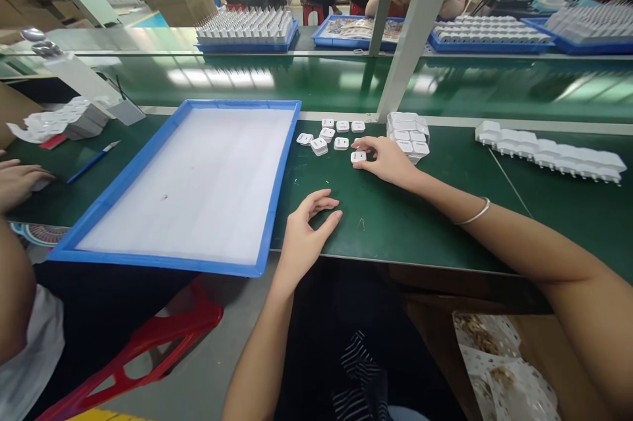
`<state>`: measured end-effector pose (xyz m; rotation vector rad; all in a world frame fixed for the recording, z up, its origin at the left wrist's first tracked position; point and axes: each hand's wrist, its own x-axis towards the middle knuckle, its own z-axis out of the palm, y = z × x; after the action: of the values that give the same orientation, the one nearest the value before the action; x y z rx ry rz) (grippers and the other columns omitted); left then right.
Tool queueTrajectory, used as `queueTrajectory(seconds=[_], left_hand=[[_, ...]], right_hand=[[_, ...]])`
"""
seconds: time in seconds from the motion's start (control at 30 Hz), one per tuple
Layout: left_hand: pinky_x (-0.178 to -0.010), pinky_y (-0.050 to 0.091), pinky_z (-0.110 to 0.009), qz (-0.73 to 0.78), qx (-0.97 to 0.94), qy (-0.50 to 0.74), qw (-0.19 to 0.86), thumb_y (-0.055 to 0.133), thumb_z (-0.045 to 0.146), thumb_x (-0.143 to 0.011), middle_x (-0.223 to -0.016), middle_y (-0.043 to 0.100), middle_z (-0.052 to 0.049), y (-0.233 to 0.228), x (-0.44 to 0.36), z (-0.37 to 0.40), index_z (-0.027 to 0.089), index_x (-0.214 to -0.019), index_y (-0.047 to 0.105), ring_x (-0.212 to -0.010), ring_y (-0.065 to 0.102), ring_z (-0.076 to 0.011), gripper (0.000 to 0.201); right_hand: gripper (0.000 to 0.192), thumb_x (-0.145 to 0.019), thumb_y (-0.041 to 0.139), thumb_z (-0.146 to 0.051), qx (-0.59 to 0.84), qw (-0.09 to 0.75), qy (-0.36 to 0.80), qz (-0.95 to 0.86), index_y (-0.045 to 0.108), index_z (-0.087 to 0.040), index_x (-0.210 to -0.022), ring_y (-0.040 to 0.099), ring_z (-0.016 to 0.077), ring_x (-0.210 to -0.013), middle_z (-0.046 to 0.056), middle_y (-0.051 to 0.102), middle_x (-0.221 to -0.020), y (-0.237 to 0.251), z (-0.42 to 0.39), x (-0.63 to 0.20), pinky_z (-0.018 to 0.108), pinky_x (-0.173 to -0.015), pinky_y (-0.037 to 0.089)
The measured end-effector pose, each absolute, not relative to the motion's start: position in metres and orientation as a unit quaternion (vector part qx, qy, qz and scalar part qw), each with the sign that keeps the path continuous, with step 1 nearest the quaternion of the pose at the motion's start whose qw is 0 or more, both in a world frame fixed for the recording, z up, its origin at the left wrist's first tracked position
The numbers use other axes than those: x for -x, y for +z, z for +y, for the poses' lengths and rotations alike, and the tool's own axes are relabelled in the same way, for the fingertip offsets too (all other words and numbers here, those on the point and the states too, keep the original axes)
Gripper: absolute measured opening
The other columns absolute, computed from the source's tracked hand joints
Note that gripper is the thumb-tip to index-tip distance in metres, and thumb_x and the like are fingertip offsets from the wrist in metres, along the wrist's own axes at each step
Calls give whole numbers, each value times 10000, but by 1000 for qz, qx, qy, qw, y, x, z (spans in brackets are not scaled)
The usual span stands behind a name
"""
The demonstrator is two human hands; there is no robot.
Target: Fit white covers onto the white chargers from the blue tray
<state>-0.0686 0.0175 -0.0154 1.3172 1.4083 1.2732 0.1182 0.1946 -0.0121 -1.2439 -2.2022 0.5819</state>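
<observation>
My right hand (388, 160) pinches a small white card (359, 156) with rounded corners and dark print, just above or on the green tabletop; I cannot tell which. Beyond my fingers, several similar white cards (341, 143) lie in short piles. A larger block of stacked white cards (408, 134) stands right behind my right hand. My left hand (309, 226) hovers over the table's near edge, fingers curved and apart, holding nothing.
To the left lies a large blue-rimmed tray (270, 223) with a white lining. A row of white pieces (548, 149) sits at the right. A neighbour's hand (20, 183) rests at the far left, near a blue pen (93, 161). A white post (415, 25) rises behind the stack.
</observation>
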Motion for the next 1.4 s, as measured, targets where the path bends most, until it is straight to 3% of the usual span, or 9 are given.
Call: queueTrajectory(seconds=[0.4, 0.63, 0.87, 1.4], left_hand=[[-1061, 505, -364, 553, -530, 505, 399, 718, 284, -870, -1087, 754, -55, -17, 69, 18, 204, -1220, 634, -1058, 701, -183, 369], [-1053, 509, -365, 547, -531, 512, 395, 716, 284, -873, -1082, 753, -57, -18, 69, 18, 202, -1220, 629, -1055, 701, -182, 366], [-1054, 505, -353, 534, -539, 514, 400, 696, 260, -889, -1089, 746, -51, -20, 68, 16, 203, -1229, 621, -1060, 695, -172, 353], [-1051, 522, -357, 528, -539, 514, 408, 692, 259, -893, -1105, 743, -41, -20, 68, 13, 221, -1239, 616, -1083, 692, -177, 356]], right_hand=[[392, -779, 764, -303, 462, 291, 206, -812, 710, -169, -1143, 681, 263, -973, 95, 752, -1057, 6, 196, -111, 386, -851, 511], [494, -806, 713, -405, 489, 204, 85, -844, 666, -164, -1235, 681, 320, -933, 108, 759, -1033, 30, 198, -50, 391, -759, 482], [443, -802, 669, -370, 506, 137, 7, -851, 681, -130, -1175, 684, 379, -966, 168, 757, -1048, 28, 203, -14, 440, -763, 506], [395, -765, 642, -241, 517, 124, 17, -847, 687, -157, -1148, 671, 348, -942, 141, 760, -1026, 23, 208, -12, 416, -771, 499]])
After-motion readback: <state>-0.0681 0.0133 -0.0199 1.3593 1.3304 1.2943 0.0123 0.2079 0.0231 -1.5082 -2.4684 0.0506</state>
